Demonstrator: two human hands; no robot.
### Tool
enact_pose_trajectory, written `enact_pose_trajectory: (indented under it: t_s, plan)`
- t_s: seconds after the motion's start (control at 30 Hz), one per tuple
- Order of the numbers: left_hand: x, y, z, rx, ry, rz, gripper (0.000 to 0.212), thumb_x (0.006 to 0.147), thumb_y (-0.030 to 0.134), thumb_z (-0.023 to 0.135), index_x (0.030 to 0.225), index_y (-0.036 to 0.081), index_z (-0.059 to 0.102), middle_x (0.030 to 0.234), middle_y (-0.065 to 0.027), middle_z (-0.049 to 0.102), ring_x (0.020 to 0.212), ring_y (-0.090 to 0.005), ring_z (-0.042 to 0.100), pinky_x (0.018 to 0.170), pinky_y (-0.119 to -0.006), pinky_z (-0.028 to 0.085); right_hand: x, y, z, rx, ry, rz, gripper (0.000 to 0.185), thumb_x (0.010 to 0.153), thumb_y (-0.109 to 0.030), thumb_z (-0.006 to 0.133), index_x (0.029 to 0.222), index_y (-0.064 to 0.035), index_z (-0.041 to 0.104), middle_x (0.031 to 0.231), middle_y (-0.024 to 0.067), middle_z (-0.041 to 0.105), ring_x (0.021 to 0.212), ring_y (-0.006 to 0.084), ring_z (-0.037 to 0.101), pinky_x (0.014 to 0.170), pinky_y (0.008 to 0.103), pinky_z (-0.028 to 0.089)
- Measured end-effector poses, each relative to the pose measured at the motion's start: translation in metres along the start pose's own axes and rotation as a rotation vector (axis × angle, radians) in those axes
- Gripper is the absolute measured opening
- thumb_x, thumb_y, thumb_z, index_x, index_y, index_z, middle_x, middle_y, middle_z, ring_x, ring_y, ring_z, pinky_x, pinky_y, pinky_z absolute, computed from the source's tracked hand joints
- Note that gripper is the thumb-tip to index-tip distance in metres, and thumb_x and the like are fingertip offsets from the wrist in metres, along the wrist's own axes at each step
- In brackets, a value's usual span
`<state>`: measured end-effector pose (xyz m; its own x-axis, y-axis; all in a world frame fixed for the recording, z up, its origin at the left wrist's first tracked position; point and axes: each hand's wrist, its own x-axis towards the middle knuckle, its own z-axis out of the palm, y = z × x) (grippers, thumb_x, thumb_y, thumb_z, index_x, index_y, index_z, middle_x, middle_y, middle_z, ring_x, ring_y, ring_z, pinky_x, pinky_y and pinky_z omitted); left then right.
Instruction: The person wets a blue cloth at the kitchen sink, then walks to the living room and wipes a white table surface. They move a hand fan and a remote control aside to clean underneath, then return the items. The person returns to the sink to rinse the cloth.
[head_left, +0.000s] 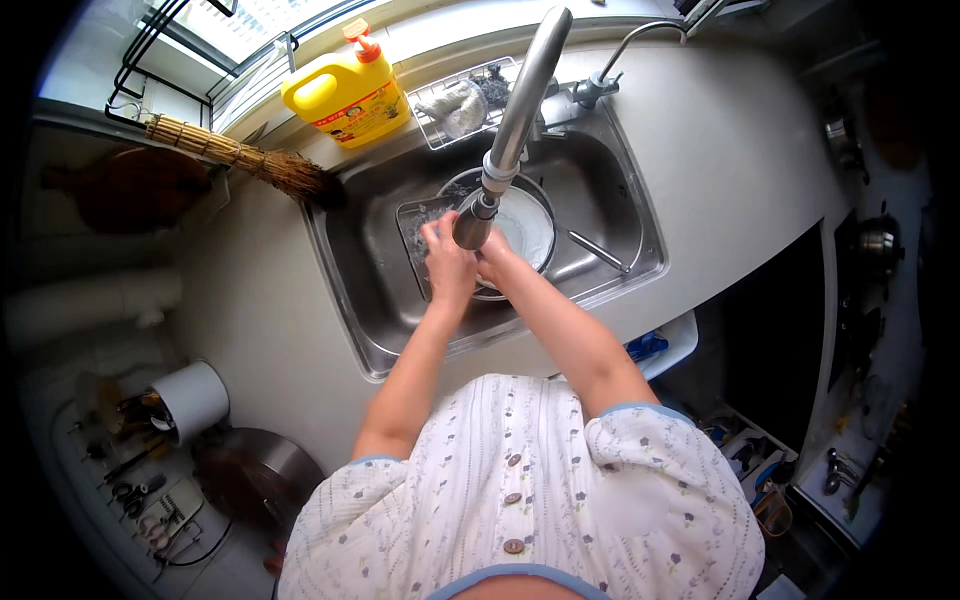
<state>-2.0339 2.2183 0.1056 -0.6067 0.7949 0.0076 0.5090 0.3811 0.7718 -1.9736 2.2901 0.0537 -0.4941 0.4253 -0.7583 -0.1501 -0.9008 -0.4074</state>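
My left hand (450, 262) and my right hand (493, 255) are close together under the spray head of the steel pull-out faucet (517, 112). The faucet head covers part of both hands, so whether they hold anything is unclear. Below them in the stainless steel sink (367, 292) lies a round metal pan (553, 214) with a white plate (525, 225) in it. A metal handle (598, 251) reaches from the pan's side toward the sink's right wall. Left of the pan, partly behind my left hand, rests a rectangular tray (412, 225) with suds on it.
Behind the sink stand a yellow detergent jug (349, 97) with an orange pump and a wire rack (431, 135) holding a cloth and a scrubber. A straw brush (247, 157) reaches over the sink's left corner. A small curved tap (592, 90) rises at the back right.
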Motion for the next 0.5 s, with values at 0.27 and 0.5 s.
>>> enact_pose_trajectory:
  t_s: [0.27, 0.5]
  plan:
    - [0.025, -0.013, -0.003, 0.036, -0.050, -0.163, 0.038, 0.093, 0.027, 0.056, 0.124, 0.007, 0.046, 0.115, -0.0228, 0.049, 0.098, -0.0474, 0.059, 0.080, -0.052, 0.049, 0.005, 0.006, -0.003, -0.004, -0.080, -0.018, 0.020, 0.091, -0.031, 0.061, 0.089, -0.0111, 0.060, 0.085, 0.0068, 0.064, 0.076, 0.0201, 0.063, 0.068, 0.0348, 0.052]
    - [-0.031, 0.034, -0.004, -0.043, -0.110, -0.005, 0.043, 0.090, 0.025, 0.061, 0.125, 0.005, 0.048, 0.115, -0.0242, 0.055, 0.093, -0.0466, 0.061, 0.078, -0.053, 0.049, 0.003, -0.002, -0.008, 0.277, -0.119, 0.071, 0.028, 0.093, -0.036, 0.054, 0.087, -0.0095, 0.059, 0.082, 0.0081, 0.062, 0.072, 0.0232, 0.061, 0.066, 0.0383, 0.053]
